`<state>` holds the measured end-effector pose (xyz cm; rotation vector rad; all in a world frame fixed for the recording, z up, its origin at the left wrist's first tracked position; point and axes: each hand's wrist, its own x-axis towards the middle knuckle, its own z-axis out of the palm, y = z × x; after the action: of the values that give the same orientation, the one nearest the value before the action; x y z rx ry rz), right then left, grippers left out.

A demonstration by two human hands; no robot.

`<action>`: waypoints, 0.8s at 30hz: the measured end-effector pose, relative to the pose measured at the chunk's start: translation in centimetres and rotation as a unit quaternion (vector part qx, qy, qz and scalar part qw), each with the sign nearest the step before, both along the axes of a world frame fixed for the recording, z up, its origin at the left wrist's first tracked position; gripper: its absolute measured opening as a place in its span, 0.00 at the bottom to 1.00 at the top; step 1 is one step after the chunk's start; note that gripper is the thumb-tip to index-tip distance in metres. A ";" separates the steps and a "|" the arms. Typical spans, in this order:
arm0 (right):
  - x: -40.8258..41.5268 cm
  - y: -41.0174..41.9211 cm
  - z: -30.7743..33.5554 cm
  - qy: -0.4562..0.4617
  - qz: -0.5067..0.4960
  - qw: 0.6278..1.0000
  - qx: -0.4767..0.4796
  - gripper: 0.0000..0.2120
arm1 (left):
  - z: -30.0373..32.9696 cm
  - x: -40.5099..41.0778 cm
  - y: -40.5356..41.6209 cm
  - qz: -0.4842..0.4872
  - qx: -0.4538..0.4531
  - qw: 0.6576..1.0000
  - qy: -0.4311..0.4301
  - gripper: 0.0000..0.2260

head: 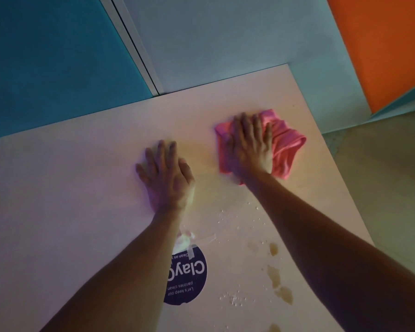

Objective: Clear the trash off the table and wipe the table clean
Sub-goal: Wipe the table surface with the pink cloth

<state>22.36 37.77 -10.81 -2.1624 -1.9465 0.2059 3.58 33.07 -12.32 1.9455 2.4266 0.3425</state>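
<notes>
We are pressing our flat right hand (pixel 248 146) on the pink cloth (pixel 285 144); our left hand (pixel 165 174) is resting flat, empty, on the tabletop (pixel 70 188).

Both hands (pixel 165 173) (pixel 249 144) flat — fingers straight

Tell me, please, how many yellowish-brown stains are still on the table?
4, all near the table's right edge: one beside the right forearm, one below it, one lower still, one cut by the bottom edge. The arms may hide more.
</notes>
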 end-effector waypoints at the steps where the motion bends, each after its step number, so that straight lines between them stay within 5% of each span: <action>1: -1.2 -0.9 0.0 0.005 0.015 1.000 0.015 0.28 | 0.0 0.0 0.0 -0.005 0.007 1.000 -0.001 0.22; 11: -0.8 -13.5 0.0 0.007 0.189 0.981 0.042 0.23 | 1.9 -1.2 -1.8 -0.069 0.074 0.988 -0.118 0.21; 18: 7.2 -21.6 0.2 0.002 0.053 0.999 0.003 0.24 | 1.0 -5.2 -10.4 -0.133 0.067 0.981 -0.122 0.17; 24: 5.6 -20.2 0.5 -0.004 -0.036 0.999 -0.006 0.24 | 1.2 -5.2 -16.1 -0.128 -0.015 0.991 -0.021 0.23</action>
<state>27.95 17.53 -10.34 -2.2393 -1.8715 0.1979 -1.61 17.02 -11.13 2.1778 2.1097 0.3335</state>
